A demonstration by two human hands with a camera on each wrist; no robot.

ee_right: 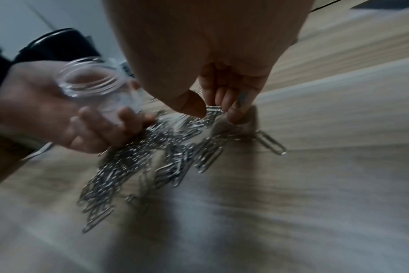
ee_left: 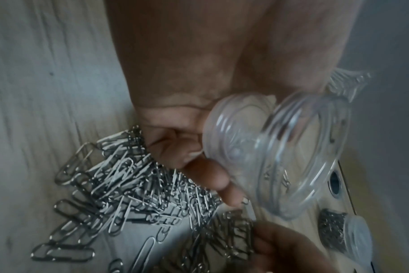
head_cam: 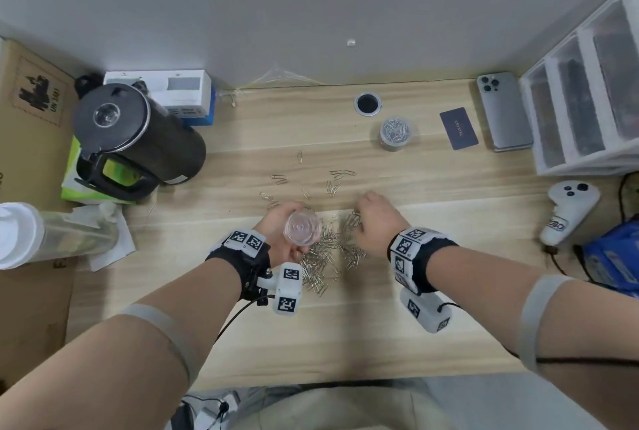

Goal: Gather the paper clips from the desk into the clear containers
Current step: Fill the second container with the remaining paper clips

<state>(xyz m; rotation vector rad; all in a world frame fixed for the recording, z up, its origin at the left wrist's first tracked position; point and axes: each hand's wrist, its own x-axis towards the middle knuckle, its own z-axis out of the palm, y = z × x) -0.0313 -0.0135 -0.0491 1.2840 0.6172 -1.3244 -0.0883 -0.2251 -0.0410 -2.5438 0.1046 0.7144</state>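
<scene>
My left hand point(head_cam: 280, 230) grips an empty clear jar point(head_cam: 302, 226), held just above the desk with its mouth tilted toward the right; the jar point(ee_left: 276, 153) shows close in the left wrist view, and the jar point(ee_right: 93, 85) in the right wrist view. A heap of silver paper clips point(head_cam: 328, 257) lies between my hands, also seen as the heap point(ee_left: 128, 188) and the heap point(ee_right: 152, 151). My right hand point(head_cam: 375, 219) reaches into the heap's right side, thumb and fingers point(ee_right: 234, 107) pinching a clip point(ee_right: 214, 109). Loose clips point(head_cam: 332, 180) lie scattered farther back.
A second clear jar point(head_cam: 397, 132) full of clips stands at the back right, near a cable hole point(head_cam: 367, 103). A black kettle point(head_cam: 135, 139) sits at the left, a card point(head_cam: 459, 128), phone point(head_cam: 503, 111) and drawer unit point(head_cam: 587, 91) at the right, a white controller point(head_cam: 568, 212) nearer.
</scene>
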